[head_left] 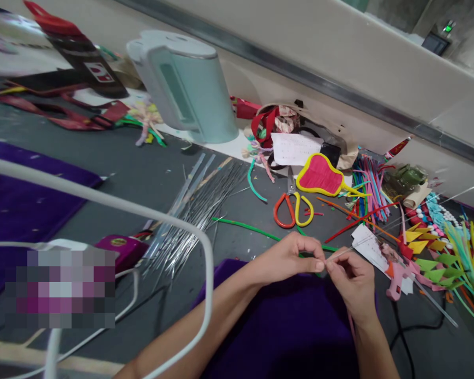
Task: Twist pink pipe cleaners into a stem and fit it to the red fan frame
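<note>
My left hand (pixel 294 258) and my right hand (pixel 353 273) meet fingertip to fingertip above a dark purple cloth (pixel 292 326). Both pinch a thin, pale wire (pixel 342 253), which slants from the fingertips toward the upper right. What exactly sits between the fingertips is too small to make out. Just beyond the hands lies a green pipe cleaner (pixel 248 227), partly hidden by the left hand. Scissors (pixel 290 208) with one red and one yellow handle rest behind it, beside a pink shape edged in yellow pipe cleaner (pixel 319 175).
A bundle of metal wires (pixel 201 216) lies left of the hands. Behind stand a pale green kettle (pixel 197 84) and a dark bottle (pixel 82 58). To the right are a pink glue gun (pixel 398 276) and coloured pipe cleaners (pixel 468 252). A white tubular frame (pixel 142 208) crosses the left foreground.
</note>
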Motion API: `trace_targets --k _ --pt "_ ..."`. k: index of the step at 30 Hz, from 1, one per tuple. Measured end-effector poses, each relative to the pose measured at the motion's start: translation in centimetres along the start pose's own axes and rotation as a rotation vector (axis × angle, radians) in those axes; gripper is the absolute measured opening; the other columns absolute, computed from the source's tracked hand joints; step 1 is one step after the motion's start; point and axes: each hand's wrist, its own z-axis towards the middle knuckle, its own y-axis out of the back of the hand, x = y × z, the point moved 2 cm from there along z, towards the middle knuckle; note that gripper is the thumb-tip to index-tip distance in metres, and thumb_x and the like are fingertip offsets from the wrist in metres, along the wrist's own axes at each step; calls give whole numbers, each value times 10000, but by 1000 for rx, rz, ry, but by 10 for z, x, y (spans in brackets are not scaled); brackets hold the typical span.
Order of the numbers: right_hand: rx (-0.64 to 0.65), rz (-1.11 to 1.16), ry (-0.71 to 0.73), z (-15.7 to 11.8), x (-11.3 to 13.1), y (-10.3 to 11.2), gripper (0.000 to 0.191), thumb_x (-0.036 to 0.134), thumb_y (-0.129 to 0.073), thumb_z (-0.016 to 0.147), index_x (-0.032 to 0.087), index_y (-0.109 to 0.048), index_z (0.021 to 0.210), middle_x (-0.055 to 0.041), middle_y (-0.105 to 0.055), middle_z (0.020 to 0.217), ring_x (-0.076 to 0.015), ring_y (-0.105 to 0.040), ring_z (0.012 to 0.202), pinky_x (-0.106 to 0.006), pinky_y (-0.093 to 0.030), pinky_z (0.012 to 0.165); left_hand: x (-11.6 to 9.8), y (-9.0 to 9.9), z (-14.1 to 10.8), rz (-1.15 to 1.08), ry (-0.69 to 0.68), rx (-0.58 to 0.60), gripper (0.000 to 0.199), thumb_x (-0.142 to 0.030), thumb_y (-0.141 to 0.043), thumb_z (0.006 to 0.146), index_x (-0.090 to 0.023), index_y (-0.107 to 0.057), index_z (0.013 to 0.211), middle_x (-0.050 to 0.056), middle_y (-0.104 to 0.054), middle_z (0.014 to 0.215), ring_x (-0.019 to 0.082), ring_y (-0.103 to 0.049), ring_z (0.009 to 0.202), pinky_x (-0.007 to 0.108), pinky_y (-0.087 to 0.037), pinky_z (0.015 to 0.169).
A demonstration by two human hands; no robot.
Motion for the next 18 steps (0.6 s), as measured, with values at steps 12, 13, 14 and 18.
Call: trace_targets --k 12,13,14,18 --pt "-244 50 -141 1 -14 -1 168 323 -631 793 171 -595 733 15 -569 658 -106 -482 578 -207 -391 528 -15 -21 -3 1035 -367 -441 69 -223 -545 836 -173 -590 856 46 -626 828 194 -545 857 448 -396 953" --pt "-243 46 -145 0 -14 -2 170 325 -627 797 170 -594 736 17 -561 655 -103 -471 571 -205 -388 522 -14 -23 -3 1111 -400 -463 74 -214 -526 848 -173 -588 849 40 -625 812 191 -543 851 468 -370 986" --pt "-240 39 -149 0 -14 -3 174 328 -623 801 168 -593 739 19 -554 650 -101 -462 566 -203 -386 516 -13 -24 -3 1167 -423 -478 80 -205 -515 855 -173 -586 836 34 -622 796 185 -541 842 476 -354 1006" --pt "-233 4 -150 -1 -12 -7 194 344 -618 804 161 -596 742 16 -547 639 -101 -464 559 -201 -404 506 -7 -26 -4 1260 -486 -488 136 -165 -496 866 -176 -577 758 6 -601 731 157 -535 797 469 -340 1038"
